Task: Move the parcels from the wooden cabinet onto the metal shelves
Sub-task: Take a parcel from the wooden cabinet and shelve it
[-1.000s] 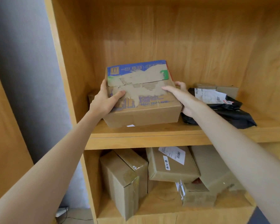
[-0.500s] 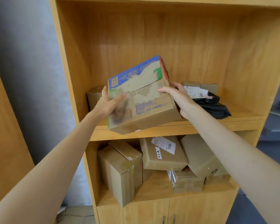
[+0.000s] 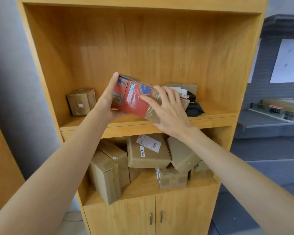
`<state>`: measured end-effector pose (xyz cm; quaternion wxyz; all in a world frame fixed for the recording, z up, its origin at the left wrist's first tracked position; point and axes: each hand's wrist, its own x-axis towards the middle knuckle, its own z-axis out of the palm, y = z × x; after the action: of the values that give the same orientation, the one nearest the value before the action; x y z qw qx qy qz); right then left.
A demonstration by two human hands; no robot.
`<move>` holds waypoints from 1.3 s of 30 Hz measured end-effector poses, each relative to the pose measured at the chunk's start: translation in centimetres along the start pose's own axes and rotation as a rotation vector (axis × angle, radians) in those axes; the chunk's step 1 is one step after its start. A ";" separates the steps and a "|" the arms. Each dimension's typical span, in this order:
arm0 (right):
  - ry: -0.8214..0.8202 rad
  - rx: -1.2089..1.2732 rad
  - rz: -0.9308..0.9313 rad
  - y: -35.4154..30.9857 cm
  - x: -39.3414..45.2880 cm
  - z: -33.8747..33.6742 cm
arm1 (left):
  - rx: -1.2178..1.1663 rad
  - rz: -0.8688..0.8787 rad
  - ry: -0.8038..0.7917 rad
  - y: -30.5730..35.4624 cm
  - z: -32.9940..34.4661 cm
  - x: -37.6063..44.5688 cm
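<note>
Head view shows our left hand (image 3: pixel 107 99) cupping the left end of the box (image 3: pixel 134 97), thumb on top and palm under it, while our right hand (image 3: pixel 168 111) spreads flat fingers across its red taped face. The left is clamped on it; the right presses with straight fingers. We hold the box tilted and clear of the cabinet (image 3: pixel 143 39), in front of the upper shelf edge. To carry it well we should, by our judgement, level it, slide the right palm under the low end, and swing right toward the metal shelf (image 3: pixel 265 119) without clipping the cabinet side.

Blue print on the red face is too blurred to read. Behind sit a small carton (image 3: pixel 81 101) on the left and a black bag (image 3: pixel 193 107) with a white label, illegible. Below, a labelled carton (image 3: pixel 148 151) carries a barcode and characters we cannot make out.
</note>
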<state>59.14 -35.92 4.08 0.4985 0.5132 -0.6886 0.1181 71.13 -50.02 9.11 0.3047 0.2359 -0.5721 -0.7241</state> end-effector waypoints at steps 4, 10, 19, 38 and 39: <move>0.004 -0.076 -0.115 1.1 -1.6 -0.1 | -0.046 -0.060 0.007 -1.3 1.0 -1.0; 0.000 -0.004 -0.128 2.4 -3.2 -0.4 | -0.106 -0.038 0.056 -3.3 1.9 -1.5; -0.243 1.139 1.116 5.8 -2.3 -1.9 | -0.162 0.197 0.071 -5.0 -0.4 -0.5; -0.235 1.398 1.221 5.6 -0.7 0.4 | 0.066 0.120 -0.150 -4.4 -2.3 2.5; -0.232 1.385 1.201 5.6 -0.7 0.6 | 0.082 0.106 -0.162 -4.4 -2.4 2.7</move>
<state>54.18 -33.40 5.18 -0.1367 0.2621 -0.6606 0.6901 70.10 -52.86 4.32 0.2855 0.1582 -0.6355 -0.6997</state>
